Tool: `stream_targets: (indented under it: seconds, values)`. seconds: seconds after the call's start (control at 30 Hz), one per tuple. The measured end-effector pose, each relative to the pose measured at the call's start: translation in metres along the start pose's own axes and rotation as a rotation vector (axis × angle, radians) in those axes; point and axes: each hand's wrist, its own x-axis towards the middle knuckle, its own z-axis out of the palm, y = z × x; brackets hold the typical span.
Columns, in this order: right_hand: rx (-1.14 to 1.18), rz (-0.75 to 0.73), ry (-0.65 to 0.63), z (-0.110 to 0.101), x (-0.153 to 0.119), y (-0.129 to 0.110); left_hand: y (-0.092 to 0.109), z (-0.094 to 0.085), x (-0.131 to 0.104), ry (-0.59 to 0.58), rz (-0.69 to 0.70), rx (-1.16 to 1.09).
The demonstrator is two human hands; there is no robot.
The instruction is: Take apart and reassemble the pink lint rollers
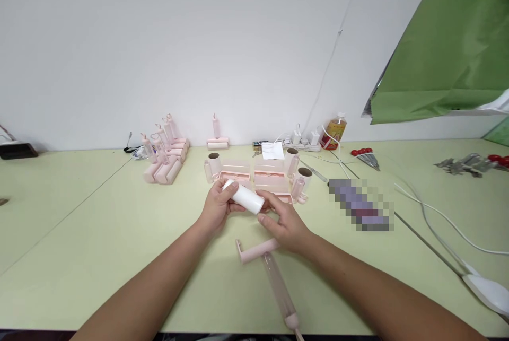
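Observation:
A white sticky lint roller refill [247, 199] is held tilted above the table, its right end lower. My left hand [218, 204] is closed around its left end, thumb on top. At the other end, the thumb and fingers of my right hand [284, 221] grip the roll's edge. Below my hands lies a pink lint roller handle [278, 282] with a clear grip and an empty roller arm; my right hand partly hides the arm's end. Just beyond, opened pink roller covers [235, 175] lie beside short clear handles [298, 188] and upright refill rolls [304, 177].
Several assembled pink lint rollers [167, 168] stand at the back left, and another [217, 142] is by the wall. A power strip [304, 145], bottle [335, 131] and white paper [272, 150] are at the back. Cables [441, 213] and red-handled pliers [368, 158] lie right.

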Motion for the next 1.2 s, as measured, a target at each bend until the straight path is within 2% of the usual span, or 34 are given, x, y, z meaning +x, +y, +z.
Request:
stream_targets:
  seconds: [0.23, 0.4, 0.63, 0.77, 0.93, 1.03, 1.2]
  values:
    - [0.121, 0.071, 0.026, 0.001, 0.0, 0.01, -0.001, 0.0, 0.0, -0.001, -0.014, 0.004]
    - [0.205, 0.134, 0.022, 0.001, 0.001, 0.009, 0.0, -0.001, 0.001, -0.014, -0.013, 0.086]
    - [0.291, 0.178, -0.008, 0.0, 0.002, 0.007, 0.001, -0.006, 0.003, 0.03, -0.022, 0.226]
    - [0.295, 0.236, -0.012, 0.001, 0.003, 0.007, -0.002, -0.008, 0.005, 0.071, 0.001, 0.329]
    - [0.285, 0.227, -0.024, 0.0, 0.005, 0.009, -0.003, -0.006, 0.004, 0.05, -0.037, 0.39]
    - [0.332, 0.258, 0.029, 0.001, 0.007, 0.009, -0.005, -0.004, 0.003, 0.064, 0.014, 0.38]
    - [0.595, 0.478, 0.193, 0.0, 0.01, 0.002, -0.011, -0.001, 0.0, 0.03, 0.097, 0.347]
